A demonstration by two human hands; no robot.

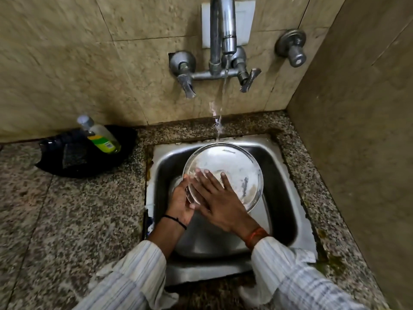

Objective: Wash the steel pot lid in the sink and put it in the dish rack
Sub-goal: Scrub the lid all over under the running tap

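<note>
Hands, two (178, 201) (220, 200), on one lid (241, 166).

The steel pot lid (232, 166) is round, shallow and rimmed, its face smeared with white suds (heaviest toward the right). It is tilted over the steel sink (288, 175), its far rim under the falling water.

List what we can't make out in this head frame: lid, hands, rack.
- Dish rack: not in the head view at all.
- Steel pot lid: near edge covered by the right hand; handle side faces away.
- Left hand: fingers behind the lid's rim, so its grip can't be confirmed.
- Sink drain: hidden by lid and arms.
- Soap bottle label: too small, blurred.
</note>
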